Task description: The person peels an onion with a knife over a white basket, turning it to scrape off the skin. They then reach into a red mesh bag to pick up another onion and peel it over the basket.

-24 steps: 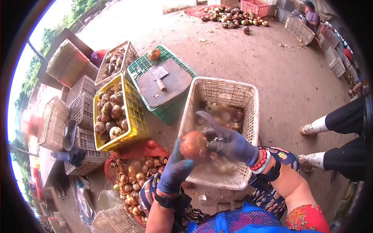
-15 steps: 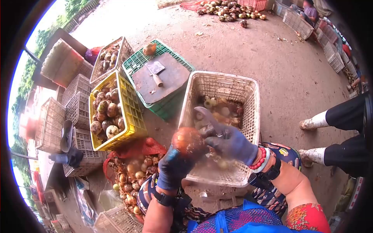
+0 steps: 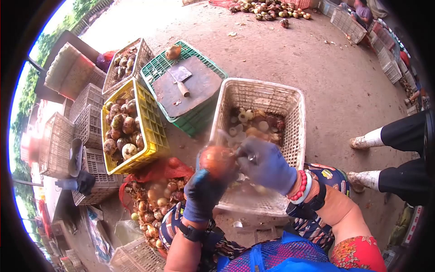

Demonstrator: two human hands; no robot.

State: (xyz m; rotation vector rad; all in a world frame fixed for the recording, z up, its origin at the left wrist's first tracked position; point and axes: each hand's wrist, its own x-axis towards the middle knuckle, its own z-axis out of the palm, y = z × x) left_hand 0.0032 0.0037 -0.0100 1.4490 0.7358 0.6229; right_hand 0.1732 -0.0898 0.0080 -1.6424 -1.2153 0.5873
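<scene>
My left hand (image 3: pixel 205 192), in a blue-grey glove, is wrapped round a brown-skinned onion (image 3: pixel 215 159) in front of me. Gloved too, my right hand (image 3: pixel 267 164) is closed on a curved knife (image 3: pixel 223 136), its blade a faint smear of motion rising beyond the onion. The right fingers are right at the onion's side. Both hands are over the near edge of a whitish plastic crate (image 3: pixel 297 93), which holds peeled pale onions (image 3: pixel 247 115) and loose brown skins.
A cleaver (image 3: pixel 181 81) lies on a dark board on an upturned green crate (image 3: pixel 199 113), beside another onion (image 3: pixel 173 52). A yellow crate (image 3: pixel 154 131) of onions stands left, above a red net sack (image 3: pixel 149 217) of onions. A person's legs (image 3: pixel 403 156) stand at right.
The right hand has shifted slightly up and left against the onion, and the knife blade has blurred. The left hand still grips the onion in nearly the same place.
</scene>
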